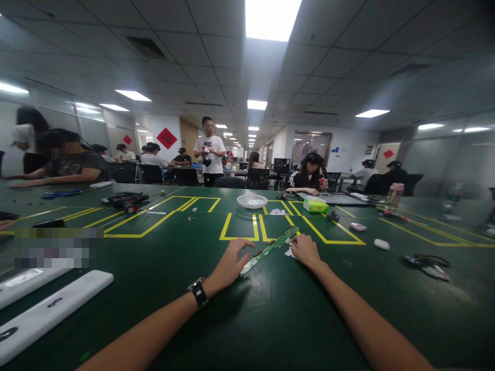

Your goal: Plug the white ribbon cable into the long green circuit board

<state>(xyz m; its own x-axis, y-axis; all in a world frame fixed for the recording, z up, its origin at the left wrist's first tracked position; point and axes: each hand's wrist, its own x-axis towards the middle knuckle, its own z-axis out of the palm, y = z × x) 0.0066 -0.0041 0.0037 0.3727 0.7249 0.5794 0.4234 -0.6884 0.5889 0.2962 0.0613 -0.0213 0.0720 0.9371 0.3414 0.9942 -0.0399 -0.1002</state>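
A long, narrow green circuit board (270, 249) lies slantwise in front of me, its far end up and to the right. My left hand (235, 259) is at the board's near end, thumb and fingers curved apart around that end; whether it bears any weight is unclear. Beside the far end, my right hand (305, 249) has its fingers bent and pressed together over a small white piece (289, 252), partly hidden beneath them. A dark-strapped watch is on my left wrist.
The green table (247, 324) carries yellow tape outlines, a clear round dish (251, 201), a green packet (316, 205) and a white case (381, 244). Long white panels (58, 309) lie at left, a power tool (126, 201) beyond. Cables (427, 265) lie right. Several people are across the room.
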